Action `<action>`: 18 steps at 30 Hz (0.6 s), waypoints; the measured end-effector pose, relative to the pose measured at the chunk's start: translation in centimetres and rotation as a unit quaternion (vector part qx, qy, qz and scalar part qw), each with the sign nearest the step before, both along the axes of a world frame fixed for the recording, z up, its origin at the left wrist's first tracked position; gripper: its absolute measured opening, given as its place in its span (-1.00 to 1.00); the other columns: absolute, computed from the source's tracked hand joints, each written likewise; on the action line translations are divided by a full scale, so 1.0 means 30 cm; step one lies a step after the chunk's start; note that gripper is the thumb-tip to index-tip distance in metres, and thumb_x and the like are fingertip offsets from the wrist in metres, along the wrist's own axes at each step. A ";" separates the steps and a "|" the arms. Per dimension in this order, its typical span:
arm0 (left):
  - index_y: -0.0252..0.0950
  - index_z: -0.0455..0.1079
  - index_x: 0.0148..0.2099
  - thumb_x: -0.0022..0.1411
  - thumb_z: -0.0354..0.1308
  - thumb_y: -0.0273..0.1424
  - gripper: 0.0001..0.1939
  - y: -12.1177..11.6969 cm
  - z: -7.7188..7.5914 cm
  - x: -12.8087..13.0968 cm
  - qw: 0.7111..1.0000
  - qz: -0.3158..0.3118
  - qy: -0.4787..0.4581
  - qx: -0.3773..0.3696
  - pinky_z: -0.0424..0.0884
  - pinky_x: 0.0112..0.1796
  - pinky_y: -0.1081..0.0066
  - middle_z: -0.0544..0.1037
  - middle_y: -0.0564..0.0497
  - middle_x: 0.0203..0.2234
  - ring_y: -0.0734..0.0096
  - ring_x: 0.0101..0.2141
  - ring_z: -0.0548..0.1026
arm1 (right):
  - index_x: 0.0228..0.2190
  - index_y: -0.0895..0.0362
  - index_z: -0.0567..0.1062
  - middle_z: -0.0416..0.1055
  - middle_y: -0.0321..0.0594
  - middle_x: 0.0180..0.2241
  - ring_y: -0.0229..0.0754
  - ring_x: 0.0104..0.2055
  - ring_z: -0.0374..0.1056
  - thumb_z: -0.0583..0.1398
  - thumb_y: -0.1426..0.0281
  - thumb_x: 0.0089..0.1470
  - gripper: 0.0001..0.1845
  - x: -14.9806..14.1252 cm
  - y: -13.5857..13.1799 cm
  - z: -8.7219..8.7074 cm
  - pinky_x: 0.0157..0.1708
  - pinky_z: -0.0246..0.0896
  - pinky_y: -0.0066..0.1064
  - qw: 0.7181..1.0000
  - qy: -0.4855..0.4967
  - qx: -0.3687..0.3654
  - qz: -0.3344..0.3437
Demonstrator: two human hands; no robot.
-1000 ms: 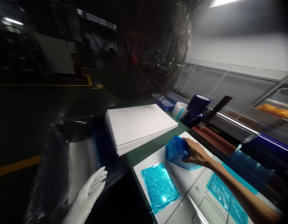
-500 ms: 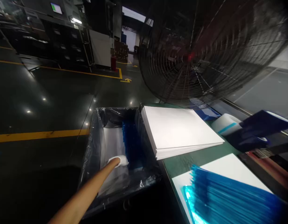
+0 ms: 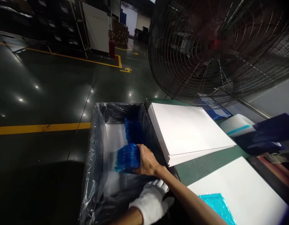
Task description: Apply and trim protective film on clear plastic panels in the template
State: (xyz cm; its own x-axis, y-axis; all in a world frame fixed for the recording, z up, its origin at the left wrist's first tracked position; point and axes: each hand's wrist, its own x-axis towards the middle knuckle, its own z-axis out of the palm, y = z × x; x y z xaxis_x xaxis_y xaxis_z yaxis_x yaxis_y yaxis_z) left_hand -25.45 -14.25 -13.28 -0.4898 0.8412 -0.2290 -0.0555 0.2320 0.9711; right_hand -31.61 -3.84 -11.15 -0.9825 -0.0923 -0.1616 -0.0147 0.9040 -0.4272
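Note:
My bare right hand (image 3: pixel 148 161) reaches into a bin lined with clear plastic (image 3: pixel 90 168) and grips a stack of translucent blue plastic film pieces (image 3: pixel 127 157) by its right end. The stack is over white paper (image 3: pixel 114 137) inside the bin. Behind it, another batch of blue film pieces (image 3: pixel 132 126) lies along the bin's right side. My left hand (image 3: pixel 155 200), in a white glove, is at the bin's near right corner, below my right forearm. Its fingers are stretched out, and nothing shows in them.
On the green table (image 3: pixel 193 170) to the right lies a pile of white sheets (image 3: pixel 191 128). Nearer is a white sheet (image 3: pixel 247 184) with a bright blue film piece (image 3: pixel 217 206) on it. A large caged fan (image 3: pixel 212 47) stands behind the table. Blue bins (image 3: pixel 275 128) are at right.
My left hand has drawn back from inside the bin towards its near edge. My right hand has come into view, holding blue film pieces in the bin. Most of the blue stack on the table is gone.

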 end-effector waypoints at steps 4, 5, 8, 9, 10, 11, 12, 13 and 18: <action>-0.31 0.21 0.26 -0.03 0.31 -0.34 -0.22 -0.037 -0.027 0.043 0.987 -0.117 0.082 -0.071 -0.20 0.24 -0.19 0.05 -0.31 0.30 -0.28 0.28 -0.03 | 0.15 0.26 0.14 0.28 0.15 0.06 0.23 0.10 0.25 0.44 0.25 -0.43 0.12 -0.045 0.012 -0.197 0.08 0.15 -0.01 0.994 -0.083 0.033 0.069; -0.31 0.17 0.28 -0.06 0.32 -0.35 -0.17 -0.043 -0.035 0.045 0.983 -0.129 0.093 -0.088 -0.17 0.23 -0.20 0.02 -0.32 0.30 -0.33 0.28 -0.03 | 0.15 0.28 0.16 0.28 0.16 0.07 0.24 0.10 0.24 0.45 0.27 -0.44 0.12 -0.033 0.015 -0.232 0.09 0.15 -0.02 0.990 -0.099 0.043 0.090; -0.26 0.10 0.31 0.00 0.27 -0.21 -0.15 -0.053 -0.050 0.037 0.974 -0.147 0.119 -0.122 -0.07 0.22 -0.18 0.02 -0.28 0.31 -0.30 0.27 0.01 | 0.16 0.30 0.17 0.26 0.17 0.11 0.23 0.15 0.19 0.44 0.31 -0.40 0.09 0.019 0.029 -0.310 0.17 0.03 0.01 0.978 -0.128 0.072 0.146; -0.26 0.09 0.31 0.04 0.22 -0.14 -0.17 -0.054 -0.051 0.031 0.972 -0.153 0.126 -0.128 -0.05 0.22 -0.16 0.04 -0.27 0.31 -0.26 0.27 0.03 | 0.18 0.31 0.15 0.24 0.18 0.13 0.24 0.17 0.17 0.43 0.33 -0.38 0.09 0.035 0.037 -0.329 0.19 -0.03 0.03 0.975 -0.133 0.084 0.157; -0.26 0.09 0.32 0.07 0.18 -0.09 -0.18 -0.054 -0.050 0.025 0.969 -0.160 0.132 -0.133 -0.03 0.21 -0.14 0.05 -0.27 0.31 -0.24 0.27 0.04 | 0.20 0.33 0.13 0.21 0.20 0.15 0.25 0.19 0.14 0.43 0.35 -0.36 0.10 0.048 0.047 -0.346 0.21 -0.08 0.06 0.972 -0.138 0.096 0.164; -0.25 0.09 0.32 0.08 0.14 -0.05 -0.19 -0.054 -0.049 0.018 0.967 -0.168 0.138 -0.137 0.00 0.21 -0.13 0.07 -0.26 0.30 -0.22 0.26 0.06 | 0.21 0.35 0.11 0.18 0.23 0.17 0.27 0.21 0.10 0.43 0.37 -0.34 0.11 0.058 0.058 -0.363 0.22 -0.12 0.09 0.969 -0.143 0.109 0.168; -0.24 0.09 0.32 0.09 0.11 -0.02 -0.20 -0.055 -0.047 0.012 0.964 -0.176 0.143 -0.140 0.02 0.20 -0.12 0.09 -0.25 0.30 -0.20 0.26 0.08 | 0.22 0.37 0.09 0.15 0.26 0.19 0.29 0.23 0.07 0.43 0.40 -0.32 0.12 0.066 0.072 -0.380 0.22 -0.14 0.11 0.967 -0.149 0.122 0.169; -0.21 0.09 0.32 0.09 0.10 -0.01 -0.20 -0.055 -0.046 0.005 0.961 -0.184 0.148 -0.142 0.05 0.19 -0.12 0.11 -0.24 0.30 -0.19 0.25 0.10 | 0.23 0.38 0.08 0.11 0.29 0.21 0.30 0.25 0.03 0.44 0.41 -0.31 0.12 0.072 0.086 -0.396 0.23 -0.15 0.13 0.964 -0.157 0.135 0.169; -0.09 0.07 0.32 0.10 0.09 -0.03 -0.24 -0.052 -0.050 -0.013 0.957 -0.198 0.164 -0.134 0.10 0.18 -0.04 0.12 -0.21 0.30 -0.10 0.25 0.13 | 0.21 0.15 0.19 0.04 0.03 0.28 0.20 0.29 -0.03 0.29 0.27 0.06 -0.27 0.101 0.138 -0.480 0.22 -0.18 0.19 0.954 -0.176 0.185 0.158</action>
